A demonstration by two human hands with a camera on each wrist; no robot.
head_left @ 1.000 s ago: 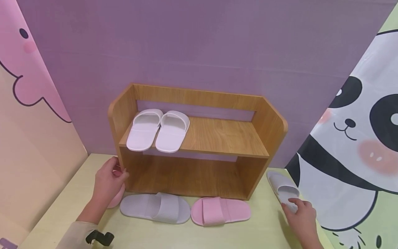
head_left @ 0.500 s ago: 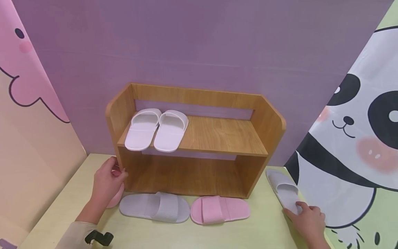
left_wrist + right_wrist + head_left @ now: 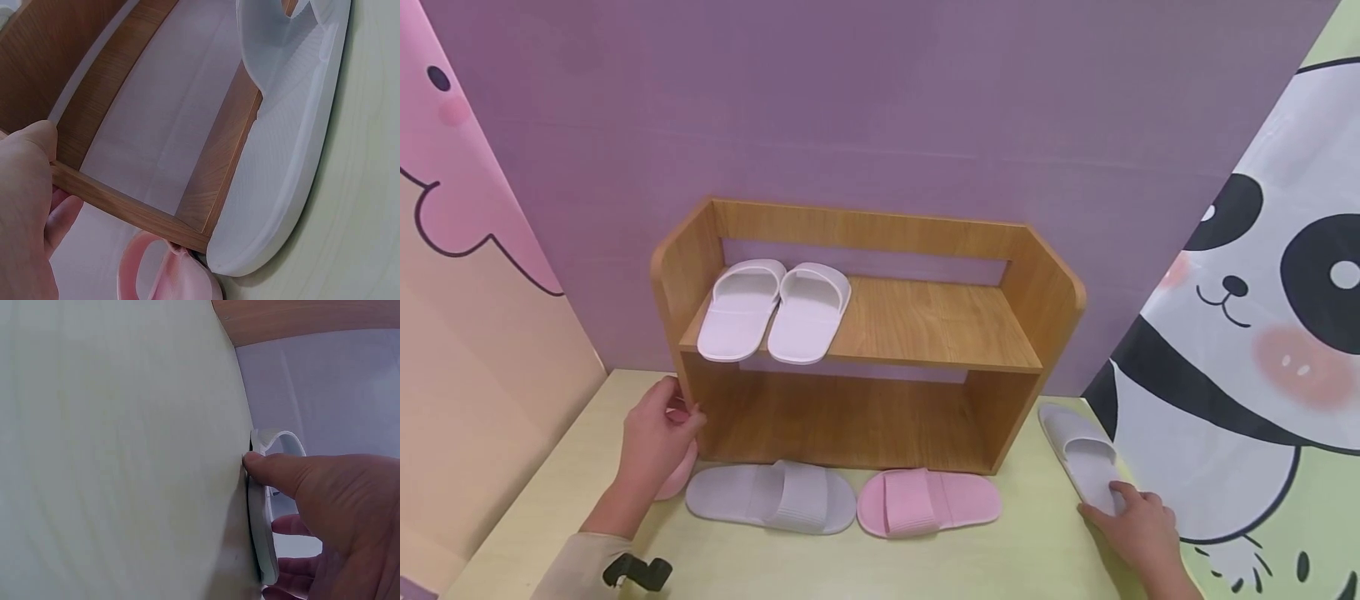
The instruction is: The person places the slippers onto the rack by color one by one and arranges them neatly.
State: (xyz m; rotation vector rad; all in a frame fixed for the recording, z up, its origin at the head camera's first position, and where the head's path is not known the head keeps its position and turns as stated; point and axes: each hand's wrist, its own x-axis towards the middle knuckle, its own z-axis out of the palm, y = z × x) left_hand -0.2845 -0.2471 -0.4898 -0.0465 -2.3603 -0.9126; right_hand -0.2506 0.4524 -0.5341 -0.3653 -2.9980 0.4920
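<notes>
At the left end of the small wooden shoe rack [image 3: 940, 325], my left hand [image 3: 651, 446] pinches the front edge of the side panel between thumb and fingers. Partly hidden beneath that hand lies a pink slipper [image 3: 679, 479], also seen in the left wrist view. My right hand [image 3: 1138, 533] holds the near end of a light grey slipper [image 3: 1090, 467] right of the rack, its thumb on one side edge and fingers on the other. The right wrist view shows this slipper [image 3: 261, 531] lying sole-down along the tabletop, perhaps slightly raised.
Two white slippers [image 3: 803, 329] sit side by side on the upper shelf's left. Before the rack, a grey slipper [image 3: 722, 493] and a pink slipper [image 3: 962, 498] lie sideways, ends nearly touching. A purple wall [image 3: 880, 100] rises behind; a panda-printed panel [image 3: 1225, 475] borders the right.
My right hand has slid back toward the grey slipper's near end and now holds it there. The left hand stays at the rack's edge. The head view has shifted slightly.
</notes>
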